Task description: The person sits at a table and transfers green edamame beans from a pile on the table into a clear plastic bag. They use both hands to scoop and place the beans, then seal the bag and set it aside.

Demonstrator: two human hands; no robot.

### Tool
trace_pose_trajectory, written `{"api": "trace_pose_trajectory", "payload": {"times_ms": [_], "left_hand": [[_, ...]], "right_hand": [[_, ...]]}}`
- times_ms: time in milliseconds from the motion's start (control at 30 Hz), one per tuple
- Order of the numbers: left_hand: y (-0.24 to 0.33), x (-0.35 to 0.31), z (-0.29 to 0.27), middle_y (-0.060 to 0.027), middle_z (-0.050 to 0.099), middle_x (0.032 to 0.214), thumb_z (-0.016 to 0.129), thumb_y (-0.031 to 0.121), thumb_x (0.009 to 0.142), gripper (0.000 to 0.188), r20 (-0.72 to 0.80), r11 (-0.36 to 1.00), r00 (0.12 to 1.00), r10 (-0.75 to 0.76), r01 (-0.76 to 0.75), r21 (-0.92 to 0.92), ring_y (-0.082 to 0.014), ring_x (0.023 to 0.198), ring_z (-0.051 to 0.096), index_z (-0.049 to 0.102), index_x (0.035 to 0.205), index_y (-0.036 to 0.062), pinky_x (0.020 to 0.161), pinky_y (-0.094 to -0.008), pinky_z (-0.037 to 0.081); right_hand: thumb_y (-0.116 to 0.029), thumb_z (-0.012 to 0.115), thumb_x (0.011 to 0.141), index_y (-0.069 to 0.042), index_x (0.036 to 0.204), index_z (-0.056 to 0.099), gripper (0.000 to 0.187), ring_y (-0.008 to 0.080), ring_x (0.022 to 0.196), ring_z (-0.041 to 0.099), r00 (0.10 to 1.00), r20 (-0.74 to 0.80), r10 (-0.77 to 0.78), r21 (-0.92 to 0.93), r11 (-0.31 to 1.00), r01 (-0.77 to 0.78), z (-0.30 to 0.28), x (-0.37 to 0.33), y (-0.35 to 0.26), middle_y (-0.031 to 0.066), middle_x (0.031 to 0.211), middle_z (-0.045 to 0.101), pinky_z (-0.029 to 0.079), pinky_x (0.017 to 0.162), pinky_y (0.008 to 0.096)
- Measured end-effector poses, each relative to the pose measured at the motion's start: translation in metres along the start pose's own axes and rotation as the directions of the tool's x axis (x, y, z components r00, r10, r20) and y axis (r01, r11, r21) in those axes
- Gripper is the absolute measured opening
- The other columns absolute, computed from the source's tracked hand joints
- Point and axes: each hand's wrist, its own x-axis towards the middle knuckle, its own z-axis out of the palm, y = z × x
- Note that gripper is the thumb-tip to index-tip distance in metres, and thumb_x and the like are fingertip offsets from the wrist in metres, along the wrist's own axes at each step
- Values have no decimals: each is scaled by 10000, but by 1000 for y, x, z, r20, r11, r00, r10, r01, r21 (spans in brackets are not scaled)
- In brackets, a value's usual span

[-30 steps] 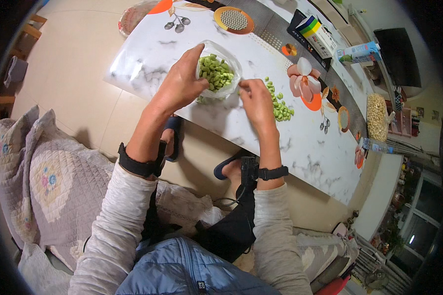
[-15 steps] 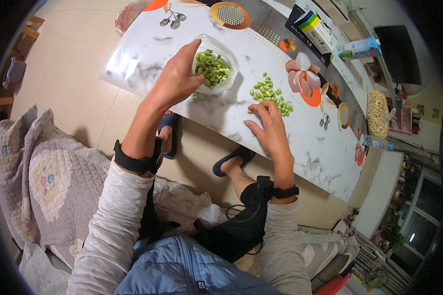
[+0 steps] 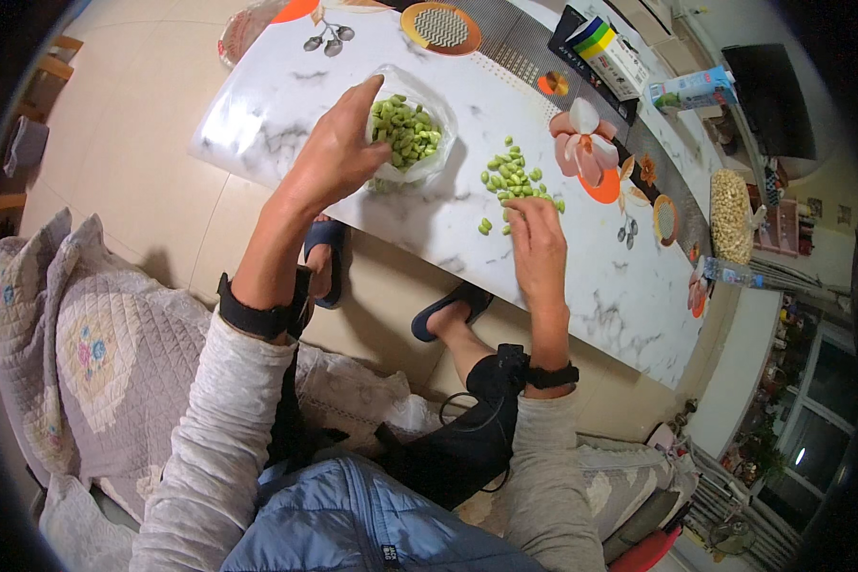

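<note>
A clear plastic bag [image 3: 442,126] stands with its mouth spread on the marble-patterned table [image 3: 257,124], holding many shelled green beans [image 3: 405,132]. My left hand [image 3: 338,148] is closed on the near left side of the bag's rim, thumb and fingers reaching around it. To the right, a loose pile of green beans [image 3: 513,176] lies on the tabletop. Over the pile's near edge is my right hand [image 3: 541,250], fingers bent down and drawn together at the beans. What sits under its fingertips is hidden. Two beans [image 3: 485,226] lie apart, just left of those fingers.
Along the table's far side are a white, green and yellow carton [image 3: 612,59] and a blue-and-white drink carton [image 3: 694,91]. A bag of pale, nut-like pieces [image 3: 731,214] and a plastic bottle [image 3: 734,274] are at the right. The table's near edge runs above my slippered feet [image 3: 453,310].
My right hand has gone from spread fingers to fingers drawn together, shifting slightly right. Two beans now show left of it. My left hand stays at the bag.
</note>
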Motion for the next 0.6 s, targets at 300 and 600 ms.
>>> {"api": "trace_pose_trajectory", "payload": {"times_ms": [300,600], "left_hand": [[-1,1,1,-172,500,1423,614,-54,761,772,-16,999,1000,-4,5,41,-171,694,606,351,1483,27,636,-317,546],[46,3,8,-123,571,1229,679,42,802,409,-456,927,807,375,-317,202,-309,921,668,608,1200,99,746,-369,558]], "right_hand": [[-122,734,820,-101,1138,597,347,292,896,595,997,-10,-82,-98,992,81,29,-17,2,119,1075,509,506,730,389],[-99,588,944,-31,1058,651,147,195,797,602,930,-346,127,97,990,-99,-2,4,44,107,1022,557,502,733,351]]}}
